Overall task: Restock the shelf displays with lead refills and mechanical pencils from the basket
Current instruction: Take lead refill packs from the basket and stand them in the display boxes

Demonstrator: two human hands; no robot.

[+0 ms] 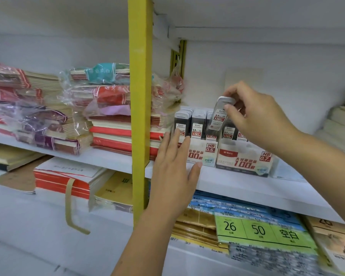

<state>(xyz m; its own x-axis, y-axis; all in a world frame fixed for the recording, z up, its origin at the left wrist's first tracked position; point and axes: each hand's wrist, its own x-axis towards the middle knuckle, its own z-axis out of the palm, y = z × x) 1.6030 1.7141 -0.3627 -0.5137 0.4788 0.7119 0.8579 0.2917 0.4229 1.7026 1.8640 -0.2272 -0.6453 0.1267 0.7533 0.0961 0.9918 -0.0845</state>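
Note:
Two clear display boxes stand side by side on the white shelf (237,186): the HB 0.5 display box (202,154) on the left and the HB 0.7 display box (245,158) on the right, both holding upright lead refill cases (197,124). My right hand (255,114) pinches one lead refill case (219,116) by its white cap, tilted, just above the rows between the boxes. My left hand (175,166) has straight fingers against the front left of the HB 0.5 box. No basket or pencils are in view.
A yellow shelf post (140,108) stands just left of my left hand. Wrapped notebook stacks (68,116) fill the shelf to the left. Below lie label packs (263,230) and brown envelopes (195,218). Paper stacks (341,124) sit at the far right.

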